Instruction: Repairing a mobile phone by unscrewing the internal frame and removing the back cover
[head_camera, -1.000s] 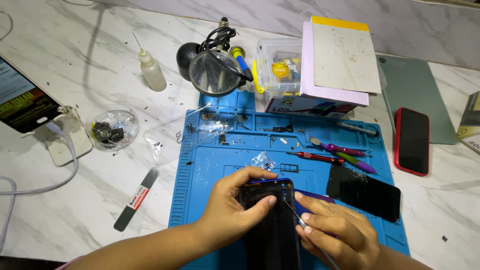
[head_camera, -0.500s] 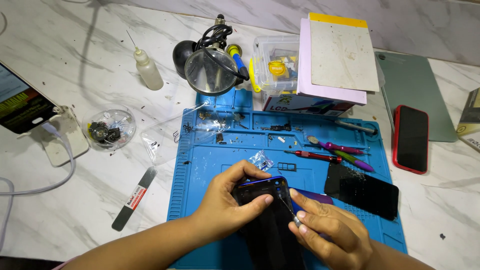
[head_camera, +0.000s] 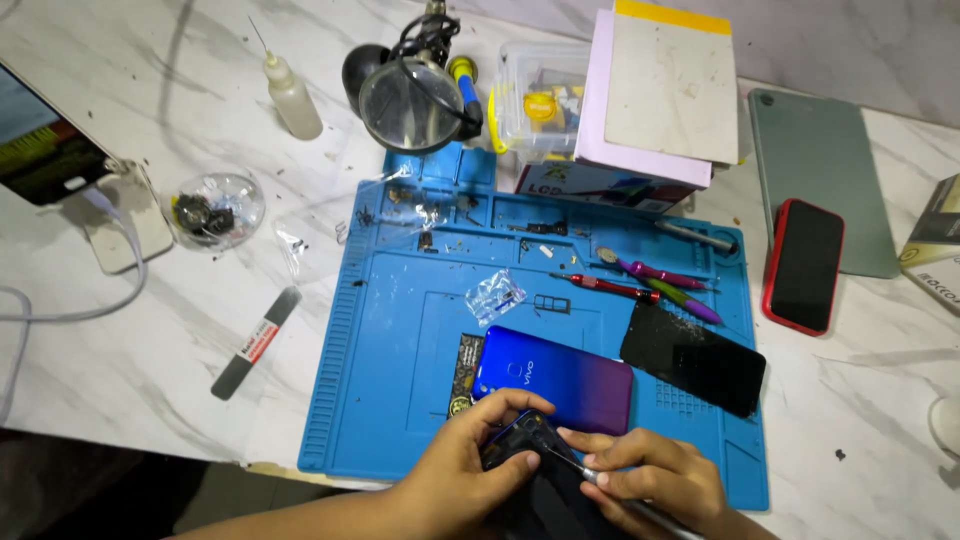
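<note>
While an opened dark phone (head_camera: 530, 470) is gripped by the left hand (head_camera: 470, 475) at the blue mat's (head_camera: 390, 330) near edge, a thin metal tool (head_camera: 600, 485) – pinched in the right hand (head_camera: 650, 480) – is touched to it, just below a blue-purple back cover (head_camera: 555, 380)

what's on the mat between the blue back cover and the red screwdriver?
Head view: a small clear plastic bag lies on the blue mat between the blue back cover and the red screwdriver; beside it a moulded mat recess, otherwise bare mat.
</note>
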